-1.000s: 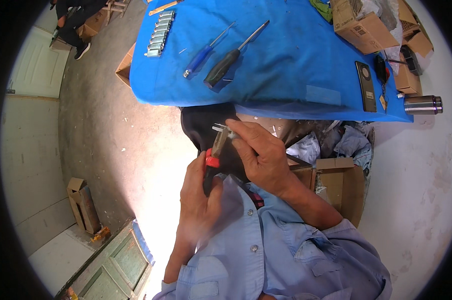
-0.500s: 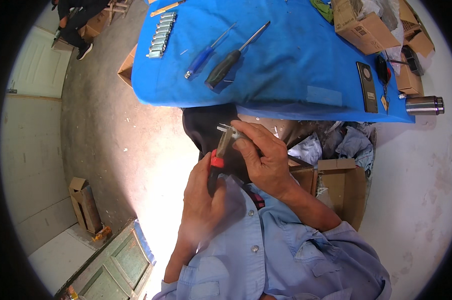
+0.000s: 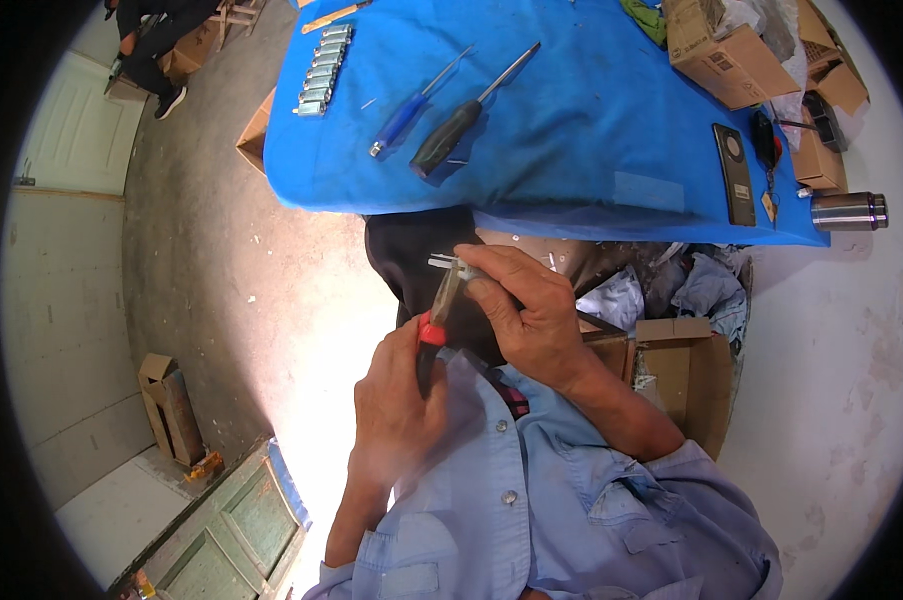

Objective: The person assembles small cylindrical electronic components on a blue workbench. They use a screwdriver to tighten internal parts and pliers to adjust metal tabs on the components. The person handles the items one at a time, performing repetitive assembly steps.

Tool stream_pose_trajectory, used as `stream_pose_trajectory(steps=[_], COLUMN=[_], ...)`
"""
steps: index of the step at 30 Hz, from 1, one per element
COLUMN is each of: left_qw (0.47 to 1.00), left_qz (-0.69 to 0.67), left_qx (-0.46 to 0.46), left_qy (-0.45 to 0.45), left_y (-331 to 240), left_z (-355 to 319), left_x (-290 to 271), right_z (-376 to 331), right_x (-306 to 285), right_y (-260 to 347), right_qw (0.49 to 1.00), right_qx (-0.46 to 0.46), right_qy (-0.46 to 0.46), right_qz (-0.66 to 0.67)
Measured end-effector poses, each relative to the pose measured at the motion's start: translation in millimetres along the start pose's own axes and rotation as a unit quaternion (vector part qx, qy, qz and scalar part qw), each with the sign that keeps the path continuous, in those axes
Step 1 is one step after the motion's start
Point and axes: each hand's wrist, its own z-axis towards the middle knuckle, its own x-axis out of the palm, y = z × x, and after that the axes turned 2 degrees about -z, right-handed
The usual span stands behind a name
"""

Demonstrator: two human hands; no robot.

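At the centre, just short of the desk (image 3: 572, 140) edge, both hands meet over the lap. Clock centred on the pliers' nose, 12 at the far side.

Left hand (image 3: 397, 395), at 7: closed round the dark handles of the pliers (image 3: 433, 334), red collar showing above the fingers, nose tilted between 12 and 1. Right hand (image 3: 532, 310), at 4: narrow pinch, thumb and fingers on a small pale part (image 3: 468, 271); its thin prongs stick out toward 9. Pliers' nose overlaps the part; whether it bites or only touches, cannot tell.

Progress, judged: work on this part looks under way. Done: part in the grip, pliers brought to it. Not done: part not set down, neither hand free. How much shaping or fitting is left cannot be read at this size.

On the desk: metal pieces (image 3: 325, 70) at 11, in a neat row; whether finished or waiting, and whether of the same kind as the part, unclear. Blue screwdriver (image 3: 399, 124) between 11 and 12, black screwdriver (image 3: 447, 138) at 12, neither in use. Phone (image 3: 735, 175) between 2 and 3; flask (image 3: 850, 211) near 3.
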Motion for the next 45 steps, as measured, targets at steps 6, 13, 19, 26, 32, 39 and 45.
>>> stream_pose_trajectory(steps=[6, 13, 19, 26, 32, 39, 45], left_qw=[1.000, 0.995, 0.994, 0.999, 0.984, 0.977, 0.972], left_qz=[-0.018, -0.073, -0.077, 0.029, 0.173, 0.210, 0.224], left_qx=[0.001, -0.070, -0.070, -0.024, 0.015, 0.037, 0.067], left_qy=[-0.009, 0.002, 0.031, -0.011, -0.034, -0.024, -0.016], left_y=[5, 9, 1, -1, -6, -1, 1], left_z=[-3, -6, -7, -5, -5, -5, -4], left_x=[-1, -19, -16, -6, 1, 4, 5], right_z=[-2, -4, -3, -4, -5, -1, 1], right_x=[-6, -7, -6, -2, -1, -4, -3], right_y=[6, 0, 2, 2, 1, 5, -1], right_qw=[0.996, 0.989, 1.000, 0.999, 0.981, 0.938, 0.971], right_qx=[0.068, 0.119, 0.018, 0.047, 0.169, 0.289, 0.197], right_qy=[0.045, 0.022, 0.024, 0.017, 0.054, 0.116, 0.107], right_qz=[0.033, 0.087, -0.004, -0.002, 0.084, 0.153, 0.076])
